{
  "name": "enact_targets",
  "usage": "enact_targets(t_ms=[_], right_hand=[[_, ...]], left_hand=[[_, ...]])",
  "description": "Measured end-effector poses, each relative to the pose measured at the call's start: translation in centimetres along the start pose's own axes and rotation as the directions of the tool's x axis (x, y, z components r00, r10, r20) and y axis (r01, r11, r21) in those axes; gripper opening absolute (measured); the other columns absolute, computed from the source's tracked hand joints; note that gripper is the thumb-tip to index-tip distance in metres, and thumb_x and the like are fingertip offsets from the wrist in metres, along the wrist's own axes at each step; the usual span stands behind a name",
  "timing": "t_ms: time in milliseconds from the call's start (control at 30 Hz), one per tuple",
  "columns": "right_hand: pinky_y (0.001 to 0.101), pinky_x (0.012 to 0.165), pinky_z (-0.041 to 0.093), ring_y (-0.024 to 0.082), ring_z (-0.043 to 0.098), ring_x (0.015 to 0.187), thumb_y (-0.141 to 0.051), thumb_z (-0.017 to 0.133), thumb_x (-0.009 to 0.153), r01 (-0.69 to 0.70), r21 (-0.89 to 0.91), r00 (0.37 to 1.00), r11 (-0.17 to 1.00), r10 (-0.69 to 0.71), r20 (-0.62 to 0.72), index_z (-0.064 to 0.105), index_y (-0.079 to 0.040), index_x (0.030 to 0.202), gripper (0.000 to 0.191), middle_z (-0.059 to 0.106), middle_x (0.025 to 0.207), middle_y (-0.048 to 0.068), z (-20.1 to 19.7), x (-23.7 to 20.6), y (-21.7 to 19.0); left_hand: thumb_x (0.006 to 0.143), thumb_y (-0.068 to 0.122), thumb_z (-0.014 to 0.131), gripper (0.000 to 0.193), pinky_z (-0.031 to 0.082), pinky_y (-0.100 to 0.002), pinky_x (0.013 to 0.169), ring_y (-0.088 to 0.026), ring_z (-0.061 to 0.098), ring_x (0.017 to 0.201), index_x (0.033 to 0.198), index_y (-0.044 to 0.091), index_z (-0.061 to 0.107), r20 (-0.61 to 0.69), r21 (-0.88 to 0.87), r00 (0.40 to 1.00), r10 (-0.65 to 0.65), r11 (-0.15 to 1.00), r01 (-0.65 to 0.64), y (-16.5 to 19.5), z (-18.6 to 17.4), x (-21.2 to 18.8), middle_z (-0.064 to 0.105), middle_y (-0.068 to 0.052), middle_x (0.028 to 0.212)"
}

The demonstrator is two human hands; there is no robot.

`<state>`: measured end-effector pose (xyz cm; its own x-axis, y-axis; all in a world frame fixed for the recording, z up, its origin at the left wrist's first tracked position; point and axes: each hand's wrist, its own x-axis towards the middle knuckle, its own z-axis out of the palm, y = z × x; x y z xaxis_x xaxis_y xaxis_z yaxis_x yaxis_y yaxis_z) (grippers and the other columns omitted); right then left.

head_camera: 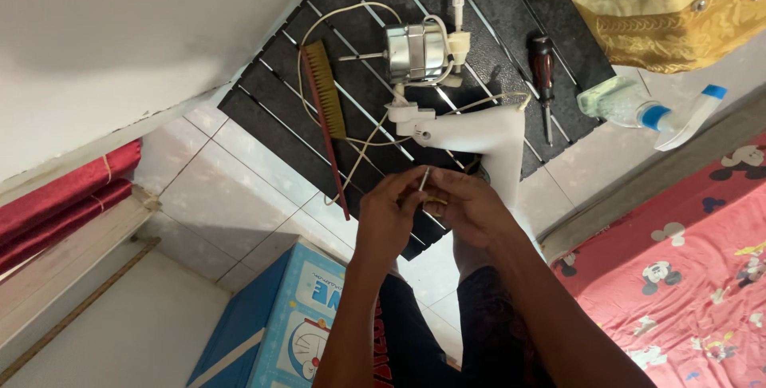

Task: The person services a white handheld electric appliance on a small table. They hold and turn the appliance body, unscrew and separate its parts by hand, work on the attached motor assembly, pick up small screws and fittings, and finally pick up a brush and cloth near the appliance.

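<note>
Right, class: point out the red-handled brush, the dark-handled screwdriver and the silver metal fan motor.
Red-handled brush (325, 89): head view, on its tan bristles.
Dark-handled screwdriver (543, 65): head view, on its handle.
Silver metal fan motor (415, 53): head view, on its casing.

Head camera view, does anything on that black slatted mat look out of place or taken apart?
Yes. The bare silver fan motor lies on its side on the black slatted mat, outside any housing, with its cream cord looped loosely around a brush. A screwdriver lies nearby. Both hands, left hand and right hand, pinch a small metal pin.

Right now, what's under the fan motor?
The fan motor lies on a black slatted mat, cream wires looping beside it. Whatever sits directly beneath the motor is covered.
</note>
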<state>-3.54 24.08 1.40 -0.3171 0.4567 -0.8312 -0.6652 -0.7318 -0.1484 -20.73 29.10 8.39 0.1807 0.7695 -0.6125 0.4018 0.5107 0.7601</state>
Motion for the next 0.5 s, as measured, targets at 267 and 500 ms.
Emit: enact_targets(t_ms=[267,500], right_hand=[[0.0336,0.088,0.056,0.021,0.072,0.098,-0.028,0.064,0.098,-0.014,-0.351,0.968,0.936,-0.075,-0.239,0.07,0.003,0.124,0.04,0.076,0.108,0.013,1.6,-1.1,-2.0],[0.0298,0.084,0.057,0.016,0.075,0.09,-0.032,0.059,0.1,0.034,-0.899,0.965,0.437,-0.248,-0.083,0.073,-0.01,0.127,0.038,0.08,0.097,0.01,3.4,-3.0,-4.5]], left_hand=[[0.088,0.007,0.075,0.029,0.062,-0.03,0.081,-0.017,0.076,0.096,0.117,0.005,0.07,-0.006,-0.172,0.995,-0.1,0.98,0.097,1.0,1.2,0.5,0.076,-0.009,0.107],[0.091,0.007,0.075,0.023,0.06,-0.027,0.085,-0.014,0.075,0.096,0.112,-0.001,0.069,-0.045,-0.393,0.993,-0.113,0.915,0.087,-1.6,2.4,1.5,0.078,-0.01,0.103]])
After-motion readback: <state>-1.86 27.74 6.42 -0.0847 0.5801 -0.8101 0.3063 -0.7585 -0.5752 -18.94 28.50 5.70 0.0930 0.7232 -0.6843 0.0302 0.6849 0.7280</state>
